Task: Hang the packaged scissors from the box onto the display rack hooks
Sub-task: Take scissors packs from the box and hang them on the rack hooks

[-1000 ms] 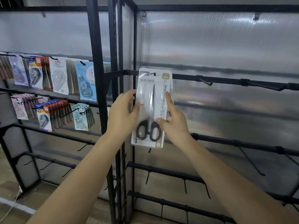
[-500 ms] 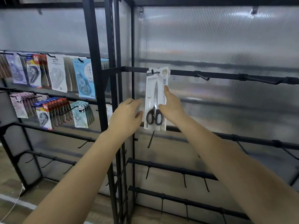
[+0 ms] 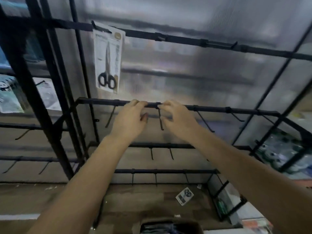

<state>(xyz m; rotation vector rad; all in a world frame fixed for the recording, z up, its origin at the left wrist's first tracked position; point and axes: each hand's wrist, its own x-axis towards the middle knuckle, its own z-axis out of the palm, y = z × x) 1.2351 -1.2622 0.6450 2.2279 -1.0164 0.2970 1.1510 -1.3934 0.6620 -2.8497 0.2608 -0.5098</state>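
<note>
A black metal display rack (image 3: 50,102) stands against a ribbed translucent panel wall (image 3: 202,65), above a brown wood-look floor (image 3: 143,196). Its horizontal bars carry short black hooks that angle down toward the viewer.

One packaged scissors (image 3: 108,59) hangs on the top bar (image 3: 185,40), at the left end of the right-hand bay. The card is white with a small gold patch at its top right corner; the printing on it is too blurred to read. Its long axis runs vertically: the blades point up and the black loop handles sit at the bottom. The card hangs free, with neither hand touching it.

Both arms reach forward and up to the second bar (image 3: 211,108), well below the package. The left hand (image 3: 130,119) has its fingers curled over the bar and the thumb tucked beneath, so it appears to grip the bar. The right hand (image 3: 177,117) lies just beside it, with its fingertips (image 3: 163,105) at the bar where a hook (image 3: 160,120) joins; the fingers are bent, but whether they pinch the hook's base cannot be told through the blur.

At the near bottom edge is the open top of a cardboard box (image 3: 170,225) with dark contents. A small packet (image 3: 184,195) lies on the floor under the rack. To the left, other packaged goods (image 3: 10,93) hang in the neighbouring bay.
</note>
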